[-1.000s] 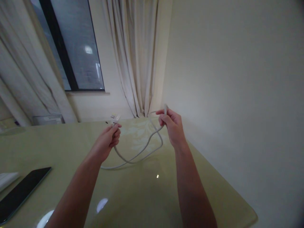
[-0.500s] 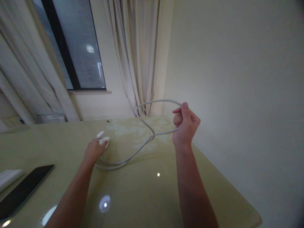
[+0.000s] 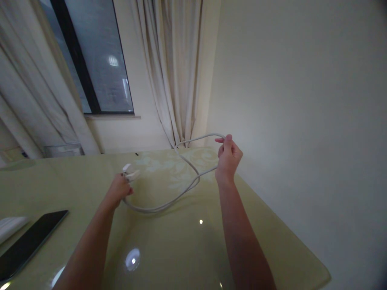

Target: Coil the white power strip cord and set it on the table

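Note:
A pale grey cable (image 3: 184,193) hangs in a slack loop between my two hands, over the table. At the left, my left hand (image 3: 119,189) is closed around the cable close to a white end piece (image 3: 132,175), which sticks out past my fingers and is blurred. The end piece looks like a small socket block with a plug beside it. My right hand (image 3: 227,158) is closed too, pinching the far loop of cable between thumb and fingers. Another stretch of cable runs into its palm side. Where the strands cross, they touch one another just left of my right hand.
The glossy greenish table (image 3: 175,249) reflects ceiling lights. A dark flat tablet-like device (image 3: 33,241) and a white object (image 3: 11,226) lie at the left. A tiny dark item (image 3: 137,154) is near the back edge. A wall (image 3: 296,121) borders the right; curtains (image 3: 178,72) hang behind.
My right hand has moved slightly left and down with the cable. My left hand has turned and shifted its hold, so the white end piece now tilts and blurs.

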The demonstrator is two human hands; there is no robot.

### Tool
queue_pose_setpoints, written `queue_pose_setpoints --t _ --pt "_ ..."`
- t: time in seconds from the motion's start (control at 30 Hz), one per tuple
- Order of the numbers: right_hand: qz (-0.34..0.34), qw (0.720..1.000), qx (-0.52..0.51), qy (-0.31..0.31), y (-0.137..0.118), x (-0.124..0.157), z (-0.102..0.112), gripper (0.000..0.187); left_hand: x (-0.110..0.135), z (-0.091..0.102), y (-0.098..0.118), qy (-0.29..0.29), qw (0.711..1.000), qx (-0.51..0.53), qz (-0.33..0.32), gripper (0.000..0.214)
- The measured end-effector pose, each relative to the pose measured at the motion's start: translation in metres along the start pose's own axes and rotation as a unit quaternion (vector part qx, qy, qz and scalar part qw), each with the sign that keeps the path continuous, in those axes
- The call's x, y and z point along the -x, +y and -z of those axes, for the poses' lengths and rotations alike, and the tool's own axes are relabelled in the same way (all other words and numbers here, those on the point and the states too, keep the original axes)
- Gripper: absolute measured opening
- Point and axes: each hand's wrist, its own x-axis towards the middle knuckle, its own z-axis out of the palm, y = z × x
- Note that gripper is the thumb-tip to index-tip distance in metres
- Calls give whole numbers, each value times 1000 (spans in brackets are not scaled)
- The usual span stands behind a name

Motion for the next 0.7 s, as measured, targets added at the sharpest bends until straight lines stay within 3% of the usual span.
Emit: queue_pose_setpoints --t 0.17,0.23,0.3,0.4,0.47,0.53,0.6,0.63,0.67,0.7 --pt "-115 976 182 26 58 -14 8 56 7 22 54 56 989 137 -12 40" --pt "-144 957 251 18 71 -15 11 46 14 31 79 90 946 311 -30 41" --pt "-154 947 282 23 76 -13 12 36 23 38 101 68 891 447 -26 35" --pt "-131 929 346 14 72 -6 10 44 34 46 124 13 829 559 10 30" --pt "-78 921 381 -10 64 -4 6 46 39 48 133 7 802 596 27 28" --pt "-28 935 352 -41 53 -1 1 40 43 47 139 19 787 616 24 28" --pt "-39 961 251 -110 36 6 -7 37 48 43 144 38 784 619 7 30" --pt "-69 963 194 -175 26 12 -12 47 51 40 147 48 786 617 -4 31" --pt "-117 948 142 -261 15 21 -18 61 54 38 150 58 787 614 -13 31" --pt "-171 905 101 -375 4 32 -24 74 56 35 152 68 785 615 -22 32"
